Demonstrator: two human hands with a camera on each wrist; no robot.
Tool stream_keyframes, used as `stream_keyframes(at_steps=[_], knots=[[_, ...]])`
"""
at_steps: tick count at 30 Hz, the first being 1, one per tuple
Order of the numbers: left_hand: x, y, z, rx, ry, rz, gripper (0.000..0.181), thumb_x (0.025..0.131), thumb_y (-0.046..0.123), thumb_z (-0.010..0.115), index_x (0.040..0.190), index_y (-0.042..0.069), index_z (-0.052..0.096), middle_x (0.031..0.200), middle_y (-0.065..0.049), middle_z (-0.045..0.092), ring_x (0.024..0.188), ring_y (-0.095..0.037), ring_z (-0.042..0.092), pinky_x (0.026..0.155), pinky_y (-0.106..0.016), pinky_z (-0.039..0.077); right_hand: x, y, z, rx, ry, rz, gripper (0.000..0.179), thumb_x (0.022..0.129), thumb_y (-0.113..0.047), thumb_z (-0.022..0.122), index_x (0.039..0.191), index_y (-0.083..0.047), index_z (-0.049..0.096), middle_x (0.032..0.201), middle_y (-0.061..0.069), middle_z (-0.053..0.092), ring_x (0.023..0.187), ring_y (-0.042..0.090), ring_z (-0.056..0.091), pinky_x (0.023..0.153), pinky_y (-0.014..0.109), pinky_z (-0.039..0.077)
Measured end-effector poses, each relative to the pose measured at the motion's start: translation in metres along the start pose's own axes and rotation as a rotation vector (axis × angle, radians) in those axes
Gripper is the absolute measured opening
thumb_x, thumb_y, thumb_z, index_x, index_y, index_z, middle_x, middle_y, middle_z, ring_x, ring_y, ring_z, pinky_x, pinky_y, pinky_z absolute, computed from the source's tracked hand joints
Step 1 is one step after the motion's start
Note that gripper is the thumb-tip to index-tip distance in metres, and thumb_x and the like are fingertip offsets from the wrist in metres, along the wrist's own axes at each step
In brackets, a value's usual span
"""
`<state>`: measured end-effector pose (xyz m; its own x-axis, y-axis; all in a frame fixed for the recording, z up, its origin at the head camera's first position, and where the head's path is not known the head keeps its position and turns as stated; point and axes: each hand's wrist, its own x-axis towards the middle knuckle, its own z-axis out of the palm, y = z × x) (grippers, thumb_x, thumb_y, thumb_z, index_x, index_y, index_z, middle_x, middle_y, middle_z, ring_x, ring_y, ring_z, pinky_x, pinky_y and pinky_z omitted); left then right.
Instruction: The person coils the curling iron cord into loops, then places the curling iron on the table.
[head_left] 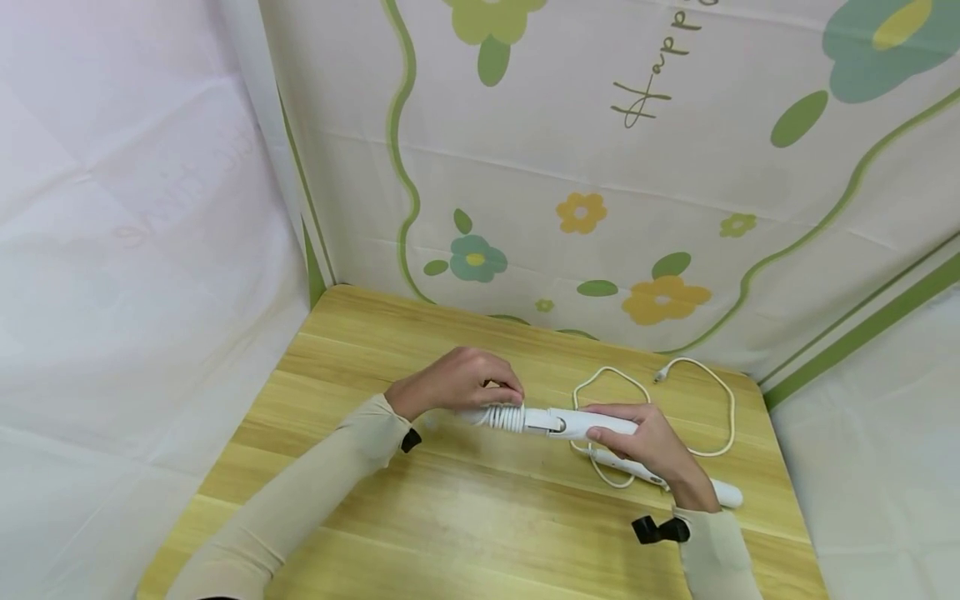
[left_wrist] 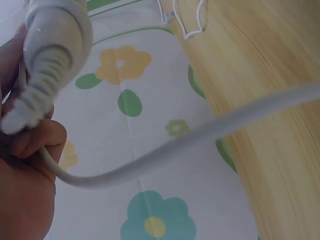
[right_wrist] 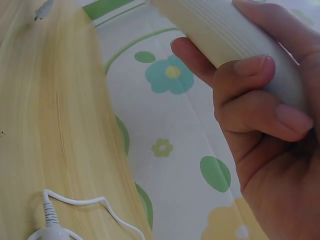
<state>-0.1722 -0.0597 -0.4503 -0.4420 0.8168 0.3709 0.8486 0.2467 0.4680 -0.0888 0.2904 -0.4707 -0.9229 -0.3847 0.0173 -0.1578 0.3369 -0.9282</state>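
Right hand (head_left: 651, 443): fingers curled round white wand (head_left: 588, 423). Left hand (head_left: 467, 381): fingers pinching its coiled cord (head_left: 506, 418). Table (head_left: 465, 533): second wand (head_left: 727, 494), loose cord (head_left: 732, 408).

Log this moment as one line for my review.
left hand: pinches cord | right hand: holds white wand | cord: coiled round wand | table: second wand, loose cord

The head view looks down from above; close wrist views share the table (head_left: 465, 525).
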Motion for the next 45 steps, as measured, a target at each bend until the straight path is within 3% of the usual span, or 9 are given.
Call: stream_keyframes(at_steps=[9, 17, 24, 28, 31, 35, 39, 43, 45], knots=[[-0.001, -0.001, 0.000, -0.350, -0.059, -0.054, 0.014, 0.106, 0.024, 0.075, 0.109, 0.018, 0.087, 0.103, 0.007, 0.082, 0.070, -0.002, 0.056, 0.064, -0.020, 0.048, -0.004, -0.005, -0.001, 0.063, -0.040, -0.109, 0.029, 0.097, 0.008, 0.076, 0.126, 0.004, 0.079, 0.095, -0.008, 0.081, 0.055, -0.002, 0.056, 0.045, 0.022, 0.049], [-0.001, -0.003, 0.007, -0.605, -0.036, -0.163, 0.017, 0.108, 0.015, 0.070, 0.114, 0.012, 0.086, 0.098, -0.006, 0.082, 0.078, -0.017, 0.070, 0.067, -0.025, 0.053, -0.006, -0.010, -0.007, 0.169, -0.065, -0.181, 0.040, 0.096, 0.015, 0.070, 0.127, -0.008, 0.082, 0.104, -0.006, 0.082, 0.052, -0.004, 0.050, 0.041, 0.021, 0.042], [-0.001, -0.009, 0.033, -0.625, 0.115, -0.237, 0.023, 0.111, 0.013, 0.065, 0.123, 0.007, 0.083, 0.112, -0.007, 0.084, 0.075, -0.005, 0.066, 0.066, -0.023, 0.053, -0.006, -0.010, -0.010, 0.288, -0.016, -0.209, 0.052, 0.097, 0.017, 0.065, 0.124, -0.023, 0.083, 0.090, -0.006, 0.080, 0.052, -0.002, 0.050, 0.035, 0.031, 0.029], [-0.002, -0.011, 0.044, -0.543, 0.176, -0.207, 0.024, 0.112, 0.009, 0.062, 0.127, 0.002, 0.080, 0.118, -0.013, 0.083, 0.088, 0.000, 0.069, 0.073, -0.022, 0.056, -0.005, -0.011, -0.011, 0.338, 0.006, -0.224, 0.050, 0.099, 0.016, 0.063, 0.125, -0.021, 0.083, 0.095, -0.006, 0.081, 0.056, -0.003, 0.054, 0.036, 0.036, 0.026], [-0.003, -0.015, 0.052, -0.551, 0.158, -0.218, 0.024, 0.112, 0.003, 0.058, 0.126, -0.003, 0.077, 0.091, -0.012, 0.080, 0.073, 0.000, 0.063, 0.064, -0.022, 0.052, -0.005, -0.013, -0.013, 0.397, 0.014, -0.261, 0.047, 0.100, 0.016, 0.062, 0.127, -0.017, 0.083, 0.101, -0.004, 0.082, 0.057, -0.001, 0.054, 0.037, 0.036, 0.024], [-0.004, -0.015, 0.060, -0.650, 0.119, -0.319, 0.026, 0.116, 0.009, 0.052, 0.112, -0.002, 0.076, 0.072, -0.009, 0.065, 0.050, -0.004, 0.039, 0.050, -0.023, 0.037, -0.005, -0.016, -0.013, 0.458, 0.081, -0.275, 0.046, 0.100, 0.018, 0.058, 0.125, -0.011, 0.083, 0.099, 0.001, 0.081, 0.054, 0.000, 0.052, 0.038, 0.038, 0.020], [-0.002, -0.007, 0.068, -0.594, 0.117, -0.355, 0.031, 0.118, 0.023, 0.051, 0.109, 0.010, 0.077, 0.087, -0.002, 0.074, 0.050, -0.006, 0.035, 0.051, -0.022, 0.035, -0.005, -0.019, -0.011, 0.471, 0.224, -0.168, 0.044, 0.101, 0.017, 0.057, 0.118, -0.012, 0.085, 0.086, 0.001, 0.078, 0.050, 0.001, 0.053, 0.040, 0.037, 0.018], [0.001, 0.005, 0.072, -0.430, 0.102, -0.360, 0.038, 0.119, 0.030, 0.050, 0.094, 0.015, 0.075, 0.103, 0.006, 0.081, 0.062, -0.005, 0.055, 0.058, -0.022, 0.034, -0.001, -0.018, -0.011, 0.449, 0.345, -0.029, 0.035, 0.105, 0.008, 0.063, 0.116, -0.016, 0.086, 0.082, -0.001, 0.074, 0.051, 0.002, 0.054, 0.040, 0.026, 0.026], [0.002, 0.013, 0.070, -0.307, 0.093, -0.338, 0.037, 0.118, 0.029, 0.052, 0.091, 0.017, 0.074, 0.096, 0.002, 0.081, 0.064, -0.005, 0.058, 0.060, -0.021, 0.034, 0.001, -0.016, -0.011, 0.428, 0.391, 0.030, 0.029, 0.105, 0.004, 0.068, 0.116, -0.016, 0.086, 0.082, -0.001, 0.071, 0.053, 0.004, 0.053, 0.042, 0.019, 0.032]])
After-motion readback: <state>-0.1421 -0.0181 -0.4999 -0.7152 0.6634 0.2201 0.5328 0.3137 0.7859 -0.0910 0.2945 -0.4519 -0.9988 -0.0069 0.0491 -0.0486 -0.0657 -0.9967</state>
